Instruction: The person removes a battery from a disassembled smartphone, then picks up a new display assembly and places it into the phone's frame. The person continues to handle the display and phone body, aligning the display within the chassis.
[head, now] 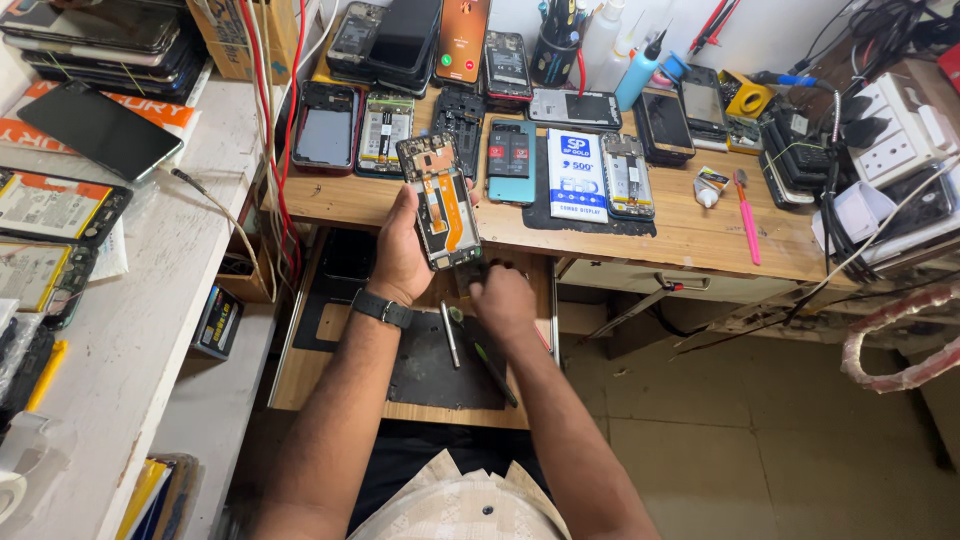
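My left hand [402, 255] holds an opened phone [441, 200] upright, its back cover off, showing a circuit board and an orange flex cable. A dark watch sits on that wrist. My right hand [503, 296] is closed at the phone's bottom edge, touching it; whether it pinches a small part there is hidden. Both hands hover over a pulled-out drawer [300, 370] with a black mat [440, 375], where tweezers [450, 335] and a screwdriver [495, 372] lie.
The wooden bench [690, 225] carries several dismantled phones, a blue-and-white display box [577, 175], a pink tool [748, 215], bottles, and a power strip [895, 130] at right. A white shelf [150, 290] at left holds stacked phones and batteries. Red wires hang between them.
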